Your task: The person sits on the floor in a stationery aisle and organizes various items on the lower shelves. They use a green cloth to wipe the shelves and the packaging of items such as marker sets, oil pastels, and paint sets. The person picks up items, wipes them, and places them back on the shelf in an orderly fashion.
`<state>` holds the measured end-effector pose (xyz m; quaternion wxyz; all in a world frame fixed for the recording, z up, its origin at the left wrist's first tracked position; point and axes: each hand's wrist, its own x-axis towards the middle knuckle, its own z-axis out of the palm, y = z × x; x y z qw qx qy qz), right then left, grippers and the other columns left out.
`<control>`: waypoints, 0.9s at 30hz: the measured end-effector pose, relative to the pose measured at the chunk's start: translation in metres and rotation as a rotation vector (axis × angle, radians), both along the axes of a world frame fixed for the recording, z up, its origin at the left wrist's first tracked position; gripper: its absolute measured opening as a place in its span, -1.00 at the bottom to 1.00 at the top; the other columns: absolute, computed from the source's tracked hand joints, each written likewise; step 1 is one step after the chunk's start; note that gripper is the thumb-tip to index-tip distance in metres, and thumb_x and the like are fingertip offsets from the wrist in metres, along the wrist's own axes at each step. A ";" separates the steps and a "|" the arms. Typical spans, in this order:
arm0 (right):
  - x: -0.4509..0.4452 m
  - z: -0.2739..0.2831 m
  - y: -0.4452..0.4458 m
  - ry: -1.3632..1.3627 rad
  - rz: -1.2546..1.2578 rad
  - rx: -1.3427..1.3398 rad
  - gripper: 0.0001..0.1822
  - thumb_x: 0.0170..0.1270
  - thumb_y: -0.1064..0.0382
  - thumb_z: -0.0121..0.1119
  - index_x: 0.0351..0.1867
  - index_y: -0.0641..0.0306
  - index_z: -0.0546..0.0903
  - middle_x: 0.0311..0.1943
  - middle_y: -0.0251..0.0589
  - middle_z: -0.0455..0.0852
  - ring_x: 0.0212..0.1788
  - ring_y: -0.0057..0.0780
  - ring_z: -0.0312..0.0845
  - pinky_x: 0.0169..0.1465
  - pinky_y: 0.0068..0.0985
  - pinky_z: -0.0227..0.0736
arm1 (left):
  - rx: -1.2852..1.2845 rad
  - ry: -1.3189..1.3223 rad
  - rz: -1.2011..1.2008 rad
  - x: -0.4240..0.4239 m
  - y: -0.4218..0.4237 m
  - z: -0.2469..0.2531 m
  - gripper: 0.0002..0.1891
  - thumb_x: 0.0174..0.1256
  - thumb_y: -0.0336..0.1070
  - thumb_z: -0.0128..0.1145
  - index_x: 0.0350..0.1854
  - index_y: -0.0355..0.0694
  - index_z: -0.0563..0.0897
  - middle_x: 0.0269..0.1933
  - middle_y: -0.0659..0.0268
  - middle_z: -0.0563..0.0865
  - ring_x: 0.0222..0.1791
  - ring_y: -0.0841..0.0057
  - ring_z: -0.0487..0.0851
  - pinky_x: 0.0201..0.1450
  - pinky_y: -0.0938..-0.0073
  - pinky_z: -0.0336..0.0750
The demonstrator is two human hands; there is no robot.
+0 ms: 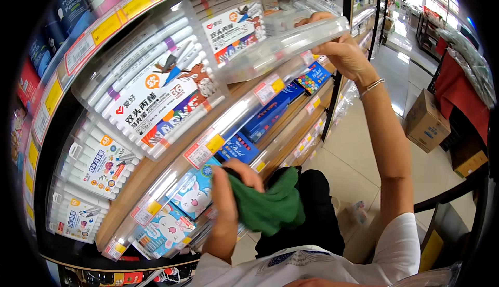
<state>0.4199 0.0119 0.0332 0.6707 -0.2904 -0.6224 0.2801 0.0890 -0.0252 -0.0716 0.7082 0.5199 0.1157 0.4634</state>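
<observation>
My right hand [343, 53] grips the far end of a clear plastic marker case [284, 51], which is tilted above the shelf. Dark green cloth [269, 209] hangs from my left hand [230, 185], blurred and close to the lower shelf. To the left of the raised case stands a large clear case of white dual-tip markers [163, 80] with a printed label. Behind it is a similar marker case [234, 28]. Smaller marker cases [99, 162] are on the shelf's near left side.
A clear price-tag strip [230, 127] edges the wooden shelf. Below are blue oil pastel boxes [237, 146] and rabbit-printed boxes [167, 228]. An upper shelf with yellow tags [134, 6] overhangs at left. Across the tiled aisle [351, 131] sits a cardboard box [427, 121].
</observation>
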 end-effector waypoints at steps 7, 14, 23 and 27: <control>-0.036 0.017 -0.070 -0.038 -0.322 0.145 -0.46 -0.08 0.43 0.45 0.01 0.25 0.52 -0.18 -0.30 0.68 -0.15 -0.56 0.62 -0.11 -0.58 0.57 | -0.232 0.157 0.205 -0.002 0.024 -0.015 -0.37 0.44 0.32 -0.30 -0.55 -0.17 0.41 -0.77 0.33 0.35 -0.81 0.58 0.30 -0.78 0.58 0.14; -0.046 -0.045 -0.180 -0.126 -0.745 0.089 -0.34 -0.16 0.33 0.57 0.03 0.37 0.50 -0.16 -0.18 0.70 -0.13 -0.45 0.65 -0.08 -0.48 0.57 | -0.593 -0.337 -0.301 -0.001 0.005 -0.016 -0.47 0.50 0.18 -0.25 -0.04 -0.23 0.55 -0.25 0.22 0.67 -0.28 0.31 0.63 -0.14 0.23 0.54; -0.089 -0.099 -0.206 -0.657 -0.996 0.115 -0.42 -0.09 0.33 0.53 -0.04 0.36 0.45 -0.24 -0.02 0.71 -0.18 -0.26 0.68 -0.13 -0.43 0.55 | 1.382 0.279 0.206 0.095 -0.052 0.060 -0.37 0.29 0.17 -0.06 0.29 -0.15 0.46 0.21 0.33 0.59 0.23 0.33 0.51 0.32 0.22 0.20; -0.093 -0.100 -0.211 -0.349 -0.817 0.193 -0.55 -0.02 0.39 0.46 -0.14 0.36 0.46 -0.15 0.11 0.71 -0.15 -0.21 0.70 -0.13 -0.42 0.55 | 1.470 0.073 0.625 0.128 -0.024 0.041 -0.51 0.42 0.09 -0.16 0.10 -0.19 0.58 0.05 0.18 0.66 0.07 0.26 0.59 0.22 0.16 0.28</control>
